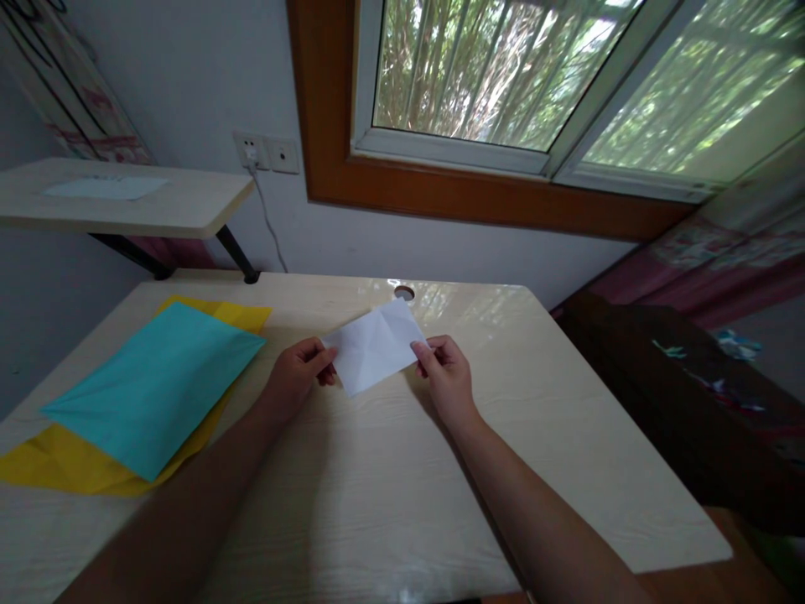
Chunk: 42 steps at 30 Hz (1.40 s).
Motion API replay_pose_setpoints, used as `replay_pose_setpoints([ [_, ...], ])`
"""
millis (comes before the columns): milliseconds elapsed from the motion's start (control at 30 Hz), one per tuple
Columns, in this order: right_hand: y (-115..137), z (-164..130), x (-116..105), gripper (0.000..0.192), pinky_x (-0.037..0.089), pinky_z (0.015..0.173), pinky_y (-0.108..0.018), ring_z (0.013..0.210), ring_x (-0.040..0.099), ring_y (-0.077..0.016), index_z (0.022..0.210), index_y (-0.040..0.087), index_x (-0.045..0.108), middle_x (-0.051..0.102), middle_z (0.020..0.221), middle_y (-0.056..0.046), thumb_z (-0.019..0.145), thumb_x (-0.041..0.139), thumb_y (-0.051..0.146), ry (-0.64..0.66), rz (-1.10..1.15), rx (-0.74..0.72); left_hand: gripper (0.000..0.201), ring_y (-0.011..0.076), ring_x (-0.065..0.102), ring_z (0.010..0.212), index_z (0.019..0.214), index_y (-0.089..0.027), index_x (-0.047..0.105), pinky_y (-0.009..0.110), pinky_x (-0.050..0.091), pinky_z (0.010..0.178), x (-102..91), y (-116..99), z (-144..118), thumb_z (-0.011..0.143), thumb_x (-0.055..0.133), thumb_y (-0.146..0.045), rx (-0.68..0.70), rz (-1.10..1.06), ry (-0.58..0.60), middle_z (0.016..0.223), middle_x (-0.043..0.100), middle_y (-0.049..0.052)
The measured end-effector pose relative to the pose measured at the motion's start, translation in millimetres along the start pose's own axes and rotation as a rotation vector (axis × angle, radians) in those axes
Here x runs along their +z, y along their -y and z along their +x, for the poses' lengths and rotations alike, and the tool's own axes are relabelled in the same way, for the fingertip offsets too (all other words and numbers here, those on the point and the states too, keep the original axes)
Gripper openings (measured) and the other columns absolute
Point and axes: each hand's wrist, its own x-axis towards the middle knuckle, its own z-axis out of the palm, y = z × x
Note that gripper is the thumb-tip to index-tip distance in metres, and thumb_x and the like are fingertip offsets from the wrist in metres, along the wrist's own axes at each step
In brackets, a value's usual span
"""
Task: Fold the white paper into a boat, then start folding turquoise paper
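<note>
At the far left a small shelf (157,201) juts from the wall with a pale sheet (106,187) on it. Below it, on the left part of the table (377,486), a teal sheet (157,386) lies on top of a yellow sheet (63,466). Near the middle, the left hand (295,377) pinches the left corner of a creased white paper (376,344) between thumb and curled fingers. The paper is held just above the tabletop, between both hands. The right hand (448,377) pinches its right edge in the same closed grip. A cable hole (403,293) sits just beyond the paper, and a window (534,84) fills the far right wall
</note>
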Motion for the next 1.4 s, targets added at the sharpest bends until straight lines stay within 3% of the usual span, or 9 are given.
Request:
replay_pose_setpoints([
  [200,-3,3,-2,0.024,0.037,0.052,-0.024,0.051,0.049,-0.0109,0.082,0.021,0.060,0.056,0.057,0.005,0.087,0.070,0.042,-0.004,-0.018,-0.002,0.031,0.0121,0.059,0.052,0.064,-0.018,0.057,0.023,0.046,0.054,1.7,1,0,0.084,0.068,-0.039,0.002,-0.077,0.034,0.058,0.065,0.000],
  [400,-3,9,-9,0.024,0.036,0.051,-0.024,0.051,0.048,-0.0100,0.081,0.021,0.059,0.055,0.059,0.006,0.086,0.071,0.041,0.021,0.053,0.007,0.027,0.0150,0.064,0.066,0.078,-0.018,0.063,0.026,0.050,0.064,-1.2,3,3,0.082,0.071,-0.043,0.000,-0.138,0.094,0.070,0.068,0.001],
  [567,-6,9,-12,0.024,0.036,0.053,-0.024,0.054,0.048,-0.0108,0.083,0.020,0.064,0.053,0.059,0.005,0.088,0.068,0.043,0.132,-0.013,0.011,0.028,0.0151,0.060,0.074,0.087,-0.018,0.069,0.025,0.046,0.067,-3.3,4,3,0.078,0.074,-0.044,0.053,0.003,0.079,0.081,0.067,0.000],
  [833,0,2,-9,0.028,0.038,0.054,-0.025,0.056,0.049,-0.0124,0.085,0.020,0.068,0.055,0.061,0.004,0.089,0.065,0.048,0.259,-0.048,0.026,0.034,0.0135,0.051,0.062,0.076,-0.018,0.065,0.023,0.036,0.056,-1.3,0,-2,0.082,0.067,-0.051,0.015,0.215,0.244,0.068,0.059,-0.002],
  [1067,3,-2,-3,0.030,0.038,0.053,-0.024,0.056,0.049,-0.0116,0.090,0.020,0.071,0.057,0.065,0.002,0.089,0.064,0.049,0.382,-0.032,0.068,0.043,0.0147,0.051,0.057,0.071,-0.017,0.070,0.024,0.034,0.050,-0.1,0,-5,0.082,0.063,-0.058,-0.003,0.283,0.227,0.062,0.060,0.000],
  [1233,0,-4,7,0.038,0.047,0.063,-0.025,0.067,0.058,-0.0124,0.114,0.026,0.062,0.062,0.078,0.003,0.083,0.073,0.045,0.385,0.233,0.135,0.046,0.0145,0.051,0.053,0.072,-0.016,0.071,0.024,0.035,0.048,2.0,0,-5,0.080,0.065,-0.061,-0.077,0.170,0.110,0.061,0.061,0.000],
  [1400,-2,-7,13,0.033,0.049,0.067,-0.026,0.068,0.061,-0.0135,0.096,0.021,0.064,0.066,0.076,0.001,0.080,0.076,0.047,0.507,0.247,0.229,0.045,0.0133,0.049,0.055,0.075,-0.015,0.070,0.023,0.036,0.050,3.9,-2,-5,0.081,0.066,-0.059,-0.103,0.061,0.063,0.063,0.061,0.000],
])
